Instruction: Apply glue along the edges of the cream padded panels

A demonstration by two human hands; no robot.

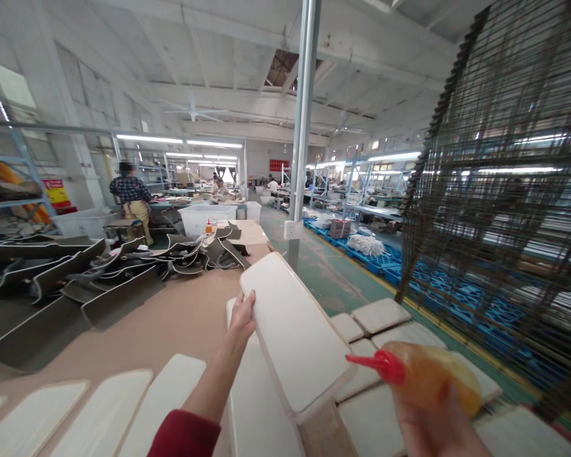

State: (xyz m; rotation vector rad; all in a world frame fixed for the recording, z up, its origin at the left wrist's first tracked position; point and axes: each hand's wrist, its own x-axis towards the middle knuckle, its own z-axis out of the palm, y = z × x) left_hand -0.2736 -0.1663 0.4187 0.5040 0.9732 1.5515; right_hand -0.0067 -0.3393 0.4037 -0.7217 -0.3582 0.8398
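My left hand [243, 315] grips the left edge of a white rounded panel [292, 330], thumb on its face, and holds it tilted above the table. In my right hand [431, 412] is a squeeze bottle [438, 374] of amber liquid, its red nozzle pointing left at the panel's lower right edge. Fingers wrap round the bottle from below, partly cut off by the frame. Beneath the held panel lies another white panel [257, 400]. More white panels [380, 315] are laid out to the right, and several others [114, 416] lie in a row at lower left.
Dark grey curved pieces with pale edges [124, 292] are heaped on the brown table [185, 317] at left. Another glue-type bottle [209, 226] stands at its far end. A metal post [301, 127] rises beyond, and a wire rack [495, 209] stands at right. A person [132, 197] works back left.
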